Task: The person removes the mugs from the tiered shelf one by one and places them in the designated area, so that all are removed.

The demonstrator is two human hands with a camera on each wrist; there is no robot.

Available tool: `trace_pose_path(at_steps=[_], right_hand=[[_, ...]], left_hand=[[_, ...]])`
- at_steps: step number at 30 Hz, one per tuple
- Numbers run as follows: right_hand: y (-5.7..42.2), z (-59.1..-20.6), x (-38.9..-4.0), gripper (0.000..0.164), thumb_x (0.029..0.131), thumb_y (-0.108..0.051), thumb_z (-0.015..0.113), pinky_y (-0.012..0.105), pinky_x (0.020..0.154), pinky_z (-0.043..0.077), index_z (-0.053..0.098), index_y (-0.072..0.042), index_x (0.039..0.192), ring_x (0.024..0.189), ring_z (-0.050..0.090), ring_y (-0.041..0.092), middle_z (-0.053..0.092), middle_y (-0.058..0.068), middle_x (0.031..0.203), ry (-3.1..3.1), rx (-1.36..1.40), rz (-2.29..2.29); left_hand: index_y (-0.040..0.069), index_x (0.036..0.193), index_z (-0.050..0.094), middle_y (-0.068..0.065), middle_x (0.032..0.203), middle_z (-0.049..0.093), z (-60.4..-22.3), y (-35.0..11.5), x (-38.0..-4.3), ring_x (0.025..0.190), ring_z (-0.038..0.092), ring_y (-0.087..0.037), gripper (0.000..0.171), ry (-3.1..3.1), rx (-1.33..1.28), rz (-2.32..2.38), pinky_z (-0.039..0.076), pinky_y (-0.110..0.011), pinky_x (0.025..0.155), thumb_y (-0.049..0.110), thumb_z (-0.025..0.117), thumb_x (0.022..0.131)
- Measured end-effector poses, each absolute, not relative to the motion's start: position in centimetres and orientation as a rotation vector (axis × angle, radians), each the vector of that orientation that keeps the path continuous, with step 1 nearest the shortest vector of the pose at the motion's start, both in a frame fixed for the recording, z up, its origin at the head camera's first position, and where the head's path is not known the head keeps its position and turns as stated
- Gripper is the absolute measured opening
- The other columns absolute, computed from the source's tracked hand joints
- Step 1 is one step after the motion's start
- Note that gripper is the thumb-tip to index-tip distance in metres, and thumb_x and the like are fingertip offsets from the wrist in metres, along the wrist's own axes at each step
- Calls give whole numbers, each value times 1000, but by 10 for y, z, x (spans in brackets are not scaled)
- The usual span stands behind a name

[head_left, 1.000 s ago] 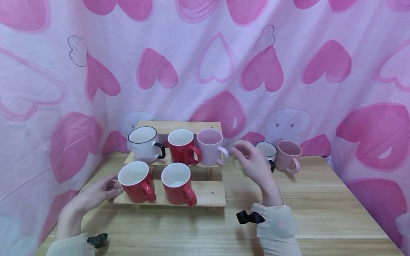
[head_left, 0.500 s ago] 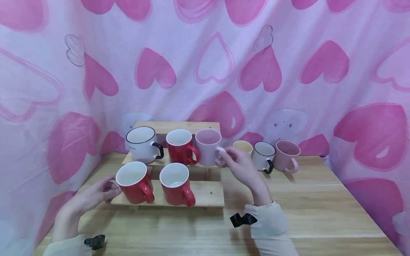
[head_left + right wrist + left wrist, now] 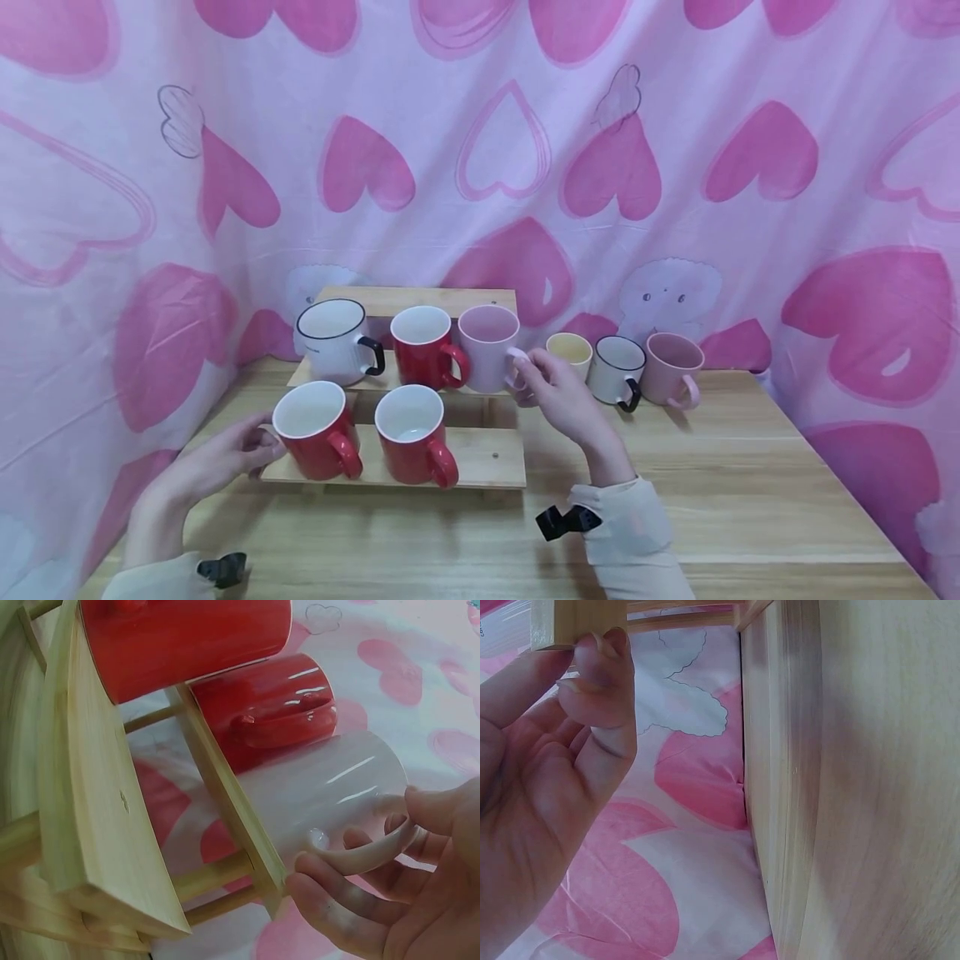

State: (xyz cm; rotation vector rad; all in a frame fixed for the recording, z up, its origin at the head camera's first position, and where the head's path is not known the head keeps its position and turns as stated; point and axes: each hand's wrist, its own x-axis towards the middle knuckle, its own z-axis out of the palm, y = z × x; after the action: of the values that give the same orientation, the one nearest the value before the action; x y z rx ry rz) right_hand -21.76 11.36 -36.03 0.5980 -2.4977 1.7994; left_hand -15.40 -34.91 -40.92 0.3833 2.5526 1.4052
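Note:
My right hand (image 3: 558, 396) grips the handle of a pale pink mug (image 3: 485, 354), with fingers passing through and around the handle in the right wrist view. That mug stands at the right end of the middle board of a wooden tiered shelf (image 3: 487, 467). Left of it are a red mug (image 3: 417, 354) and a white mug with a black rim (image 3: 330, 350). Two more red mugs, a left one (image 3: 318, 446) and a right one (image 3: 408, 446), stand on the lowest board. My left hand (image 3: 213, 458) pinches that board's left end, the wooden edge (image 3: 592, 622) showing between fingers and thumb.
On the table (image 3: 720, 492), right of the shelf, stand a yellow-lined mug (image 3: 572, 350), a white mug with a black handle (image 3: 611, 379) and a dusky pink mug (image 3: 667, 375). A heart-patterned curtain (image 3: 480, 167) hangs behind.
My right hand has moved left from in front of the yellow-lined mug and taken hold of the pale pink mug's handle. The left hand stays at the shelf.

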Motion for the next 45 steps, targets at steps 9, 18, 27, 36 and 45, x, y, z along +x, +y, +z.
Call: trace_pose_path(at_steps=[9,18,27,36,45], right_hand=[[116,-368,-223,33,103,-24,53,41,75,56,58,8,103,82,67,37,59,22,91,-2362,583,2027],[129,-363,-225,34,102,-20,55,44,77,56,58,13,107,84,67,37,59,28,95,-2212,496,2136],[149,-349,-221,36,102,-23,54,40,75,56,58,10,116,81,67,32,57,27,94,-2197,414,2021],[172,-337,-218,43,100,-26,58,37,74,56,57,13,117,75,70,25,57,22,90,-2121,391,1986],[191,-331,-212,37,99,-20,59,34,71,56,56,16,109,74,70,22,63,15,86,-2005,358,1977]], left_hand=[[-8,134,37,-13,93,61,-410,-351,-152,69,58,-18,48,2547,369,1408,49,-33,63,14,59,98],[-7,136,38,-13,93,61,-407,-349,-154,69,58,-20,50,2551,359,1402,49,-32,64,16,60,98],[-7,133,40,-14,93,60,-405,-348,-152,71,58,-20,48,2552,337,1417,51,-35,65,15,62,97],[-4,136,42,-11,89,60,-404,-347,-152,70,58,-22,50,2580,306,1383,49,-33,65,18,63,96],[-5,135,42,-11,85,59,-402,-344,-151,70,57,-23,50,2594,301,1359,47,-31,64,18,63,96]])
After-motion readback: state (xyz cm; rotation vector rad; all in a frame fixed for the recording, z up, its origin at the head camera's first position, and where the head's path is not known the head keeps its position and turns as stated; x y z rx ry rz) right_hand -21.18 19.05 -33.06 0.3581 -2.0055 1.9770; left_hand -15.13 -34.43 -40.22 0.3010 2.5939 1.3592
